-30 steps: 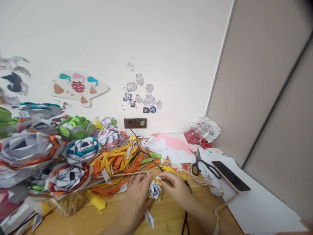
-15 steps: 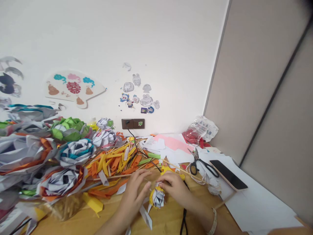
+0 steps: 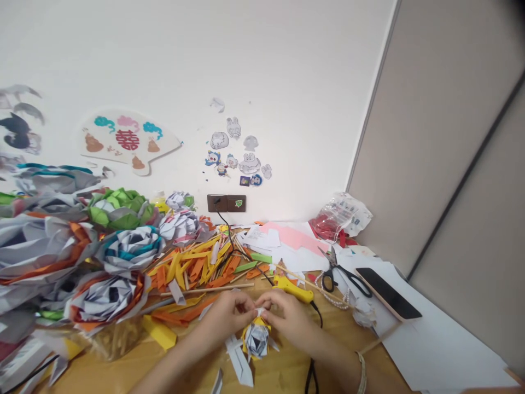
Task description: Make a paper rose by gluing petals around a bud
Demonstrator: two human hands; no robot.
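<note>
At the bottom centre of the frame, a small paper rose (image 3: 257,340), white within and yellow around the outside, is at a wooden table (image 3: 283,377), its open face turned toward me. Both bare hands meet at its upper edge. The left hand (image 3: 232,313) is nearly closed, thumb and fingertips drawn together on the rim; the right hand (image 3: 287,317) pinches the same rim from the other side, its fingers curled. A bit of white paper shows between the thumbs. I cannot tell whether the rose rests on the wood.

It looks very light, its folds crisp but easily crushed or creased; I judge the outer yellow rim the safest hold, with a gentle pinch, leaving the white centre alone. The paper is probably dry rather than slippery.

Folded white strips (image 3: 240,362) lie just left of the rose, so room there is tight. Bare wood shows below it and to its right, as far as a black cable (image 3: 312,372). Above the right hand, a yellow glue gun (image 3: 294,290) closes off that side. Up and left, orange and yellow paper strips (image 3: 205,265) crowd the table; right of centre, scissors (image 3: 348,278) lie with their blades parted.
</note>
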